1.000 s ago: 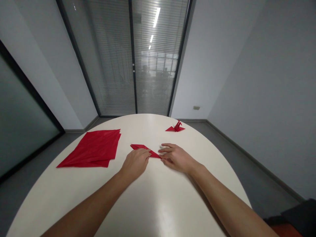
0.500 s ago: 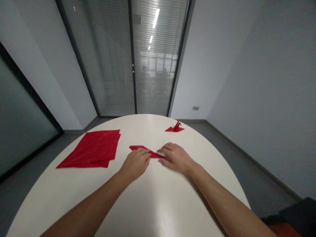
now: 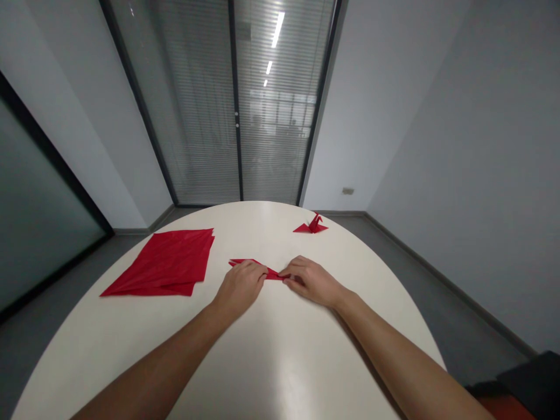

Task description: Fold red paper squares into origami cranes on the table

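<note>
A narrow piece of folded red paper [image 3: 273, 275] lies on the white table between my hands. My left hand [image 3: 245, 284] is closed over its middle, and the two-pointed end sticks out to the left beyond the knuckles. At the right end, my right hand [image 3: 311, 280] pinches the tapered tip between thumb and fingers, hiding most of it. Beyond my right hand, a finished red paper crane [image 3: 312, 225] stands with its wings spread. To the left of my left hand lies a stack of red paper sheets [image 3: 168, 262].
The round white table [image 3: 245, 361] spans the front of the view. Behind it are a glass partition with blinds [image 3: 201, 116] and grey walls. A dark chair [image 3: 525, 379] shows in part at the lower right, past the table edge.
My right thumb and fingers have closed on the tip of the folded paper, which was bare between them before. My left hand has stayed nearly in place.
</note>
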A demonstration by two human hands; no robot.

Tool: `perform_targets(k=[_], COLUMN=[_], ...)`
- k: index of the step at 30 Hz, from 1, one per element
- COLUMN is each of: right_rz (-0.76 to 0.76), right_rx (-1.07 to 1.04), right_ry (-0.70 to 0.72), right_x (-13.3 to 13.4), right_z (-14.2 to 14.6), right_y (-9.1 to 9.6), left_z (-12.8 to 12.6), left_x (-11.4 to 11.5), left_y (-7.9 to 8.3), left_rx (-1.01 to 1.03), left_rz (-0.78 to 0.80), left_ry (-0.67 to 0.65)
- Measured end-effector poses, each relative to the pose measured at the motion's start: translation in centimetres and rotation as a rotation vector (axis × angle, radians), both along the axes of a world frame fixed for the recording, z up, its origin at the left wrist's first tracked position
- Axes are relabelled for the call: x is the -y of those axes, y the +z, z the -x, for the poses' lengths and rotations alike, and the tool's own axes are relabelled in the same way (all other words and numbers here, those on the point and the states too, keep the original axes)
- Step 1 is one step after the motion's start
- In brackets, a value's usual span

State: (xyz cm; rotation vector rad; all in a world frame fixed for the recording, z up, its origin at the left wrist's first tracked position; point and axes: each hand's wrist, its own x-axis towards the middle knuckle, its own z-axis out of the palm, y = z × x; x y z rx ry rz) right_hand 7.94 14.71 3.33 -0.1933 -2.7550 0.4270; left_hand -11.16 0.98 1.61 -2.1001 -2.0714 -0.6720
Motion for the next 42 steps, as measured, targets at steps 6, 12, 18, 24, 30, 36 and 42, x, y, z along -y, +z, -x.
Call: perform_targets(k=[6,12,18,24,30,36,42], right_rz=[-0.027,-0.038,-0.065,-0.087,-0.100,-0.093,-0.141], right_rx=[0.021,0.038,0.023,-0.022,-0.025,-0.001,0.031], right_ry=[0.043,0.045,0.036,0.005,0.048,0.045,-0.011], right_x=[0.1,0.1,-0.1,-0.5,0.6,0.8,0.6], right_z=[-0.1,-0.1,0.0,0.0,0.4,0.5,0.3], right_y=[0.1,-0.2,-0.6,-0.7,-0.4,-0.3,0.3], left_z=[0.4,0.7,0.9,1.1,1.0,0.8,0.7], left_x=[-0.3,-0.5,-0.6,-0.4,-0.6,-0.7,-0.3], left_y=[-0.3,-0.1,-0.7,-0.9,-0.7,-0.8,-0.5], left_rx=[0.060,0.060,0.059,0.046,0.001,-0.007,-0.019], left_rz=[0.000,-0.001,-0.031,-0.029,-0.042,-0.025,0.063], left_ry=[0.031,0.024,-0.041,-0.131,-0.142,-0.126,-0.189])
